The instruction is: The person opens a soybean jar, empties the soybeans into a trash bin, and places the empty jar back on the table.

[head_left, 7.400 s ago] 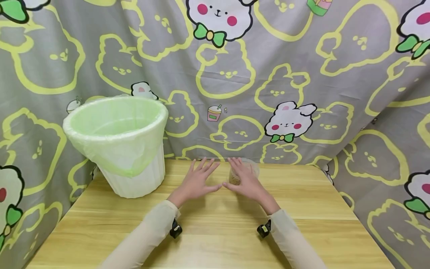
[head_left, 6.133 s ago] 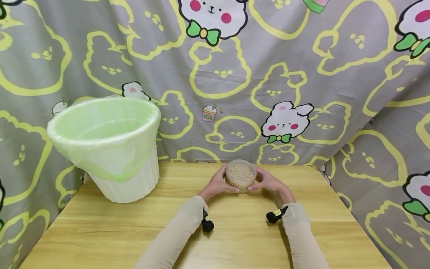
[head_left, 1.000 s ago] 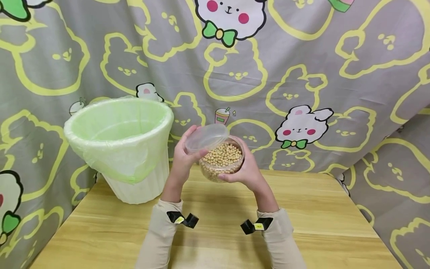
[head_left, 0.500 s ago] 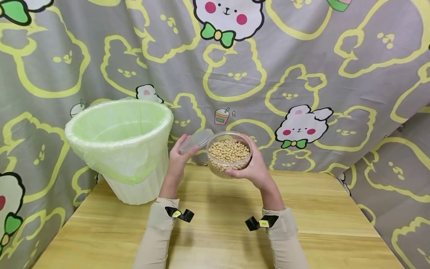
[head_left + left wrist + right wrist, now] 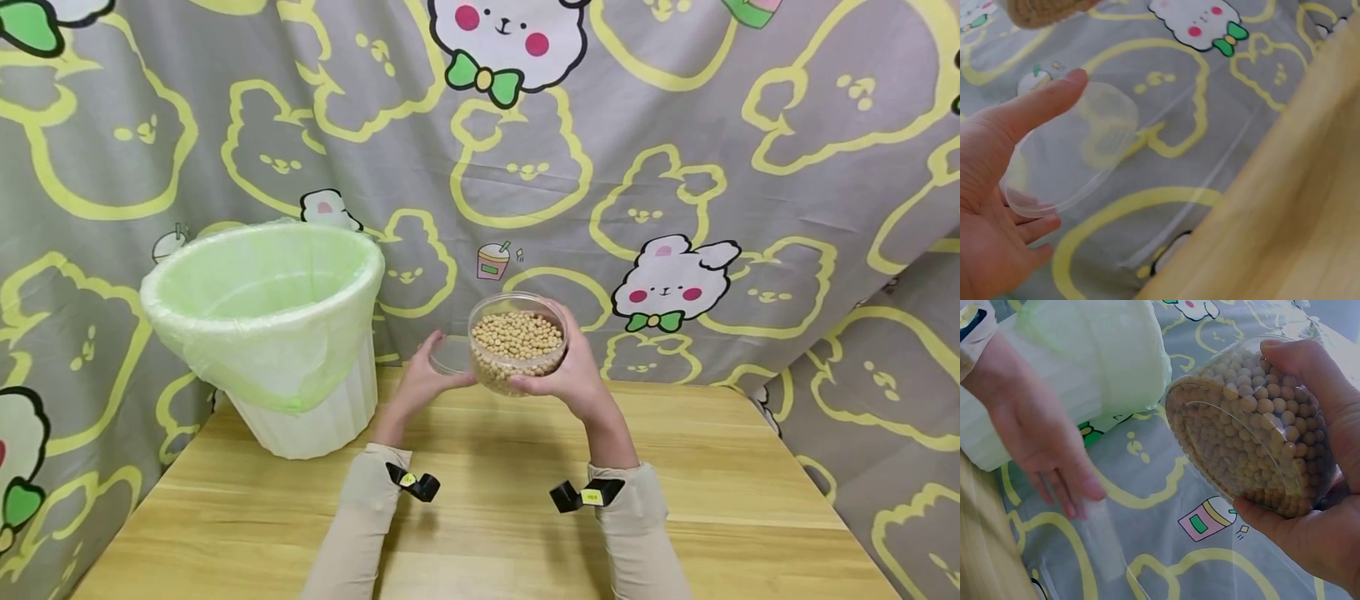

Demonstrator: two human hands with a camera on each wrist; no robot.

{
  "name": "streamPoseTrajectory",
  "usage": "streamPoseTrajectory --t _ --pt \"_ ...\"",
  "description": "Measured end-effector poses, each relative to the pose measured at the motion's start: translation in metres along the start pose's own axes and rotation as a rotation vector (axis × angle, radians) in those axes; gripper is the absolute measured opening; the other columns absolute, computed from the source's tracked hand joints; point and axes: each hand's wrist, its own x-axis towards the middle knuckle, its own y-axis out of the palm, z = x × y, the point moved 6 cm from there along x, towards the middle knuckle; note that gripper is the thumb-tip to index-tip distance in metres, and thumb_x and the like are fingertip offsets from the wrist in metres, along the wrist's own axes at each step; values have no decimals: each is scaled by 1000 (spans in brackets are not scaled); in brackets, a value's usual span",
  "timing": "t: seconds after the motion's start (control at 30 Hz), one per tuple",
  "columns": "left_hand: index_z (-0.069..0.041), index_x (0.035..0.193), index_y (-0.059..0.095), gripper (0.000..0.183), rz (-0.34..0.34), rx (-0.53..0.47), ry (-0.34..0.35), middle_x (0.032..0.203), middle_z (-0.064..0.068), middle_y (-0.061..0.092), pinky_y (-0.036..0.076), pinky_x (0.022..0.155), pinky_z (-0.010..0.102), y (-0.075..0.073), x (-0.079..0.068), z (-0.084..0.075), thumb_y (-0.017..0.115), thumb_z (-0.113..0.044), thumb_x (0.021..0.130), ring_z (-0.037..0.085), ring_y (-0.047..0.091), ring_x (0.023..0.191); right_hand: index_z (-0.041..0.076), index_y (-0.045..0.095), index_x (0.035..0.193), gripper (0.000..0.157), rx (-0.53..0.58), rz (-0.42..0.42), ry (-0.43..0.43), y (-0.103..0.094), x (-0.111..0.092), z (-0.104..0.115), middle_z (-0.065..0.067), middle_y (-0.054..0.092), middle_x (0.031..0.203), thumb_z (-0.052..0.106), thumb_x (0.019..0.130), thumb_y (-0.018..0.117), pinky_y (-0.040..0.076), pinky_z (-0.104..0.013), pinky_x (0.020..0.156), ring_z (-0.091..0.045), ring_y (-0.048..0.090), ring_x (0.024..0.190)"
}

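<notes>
In the head view my right hand (image 5: 585, 379) grips a clear round plastic jar (image 5: 504, 377) from its right side, held above the table and tilted slightly. Soybeans (image 5: 517, 335) fill much of it, and its top is uncovered. Just left of the jar, my left hand (image 5: 422, 385) holds a translucent round lid (image 5: 448, 357) between thumb and fingers. The left wrist view shows that lid (image 5: 1079, 156) tilted, with the thumb over its upper edge and fingertips at its lower edge. From the right wrist, the jar (image 5: 1254, 434) appears from below, its bottom facing the camera.
A tall white bin (image 5: 322, 392) with a pale green liner bag (image 5: 285, 333) stands on the left of the wooden table (image 5: 480, 517), close to my left hand. A grey patterned curtain (image 5: 525, 192) hangs behind and beside the table.
The lid, earlier overlapping the jar's mouth, has come off to the left and then lower in my left hand. My right hand has shifted the jar slightly right. Long before, the jar stood on the table.
</notes>
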Motion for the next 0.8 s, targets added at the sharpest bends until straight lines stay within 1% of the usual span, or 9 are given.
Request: streamPoseTrajectory --t 0.07,0.1,0.17,0.3,0.37,0.53,0.63,0.8 --pt "-5 161 24 118 29 33 -10 160 19 39 38 115 56 5 0 4 95 -25 68 43 45 141 18 37 153 108 4 -4 4 -2 0 -1 -14 49 146 -7 62 90 52 -26 100 -27 51 128" --pt "-5 161 25 119 43 49 -16 160 19 38 38 115 56 7 0 7 95 -27 67 43 44 142 19 37 153 108 6 -9 9 -3 0 -2 -14 49 146 -7 62 90 52 -26 100 -27 51 128" --pt "-6 161 25 121 67 74 -26 161 18 37 35 117 58 12 0 11 96 -31 66 43 40 145 19 37 153 108 -5 -18 13 -5 -1 -2 -14 48 146 -7 62 89 52 -25 99 -26 51 128" --pt "-8 161 26 123 101 94 -47 163 17 34 28 120 60 20 1 19 97 -32 64 42 33 150 19 37 153 108 -32 -40 19 -10 0 -3 -13 45 148 -8 62 89 52 -24 98 -26 51 127" --pt "-7 161 25 124 114 101 -55 164 18 32 26 121 60 24 1 24 98 -31 63 42 31 151 19 37 153 108 -45 -49 22 -12 0 -3 -13 44 148 -7 63 89 52 -23 98 -25 51 127" --pt "-3 161 23 127 157 128 -49 165 19 30 25 122 59 32 1 32 99 -29 62 42 28 153 19 37 153 107 -56 -56 17 -14 1 -3 -15 44 149 -7 63 89 51 -22 99 -23 50 128" --pt "-2 161 23 129 182 164 -41 165 20 31 25 122 58 37 -1 36 99 -29 60 41 28 153 17 37 154 107 -59 -54 14 -15 1 -4 -16 43 150 -6 63 90 50 -21 99 -23 49 129" --pt "0 160 22 131 208 185 -37 164 22 31 26 123 56 42 -2 41 100 -26 59 42 30 152 17 37 154 108 -60 -55 12 -16 1 -5 -16 43 150 -7 63 90 51 -21 99 -23 49 129"
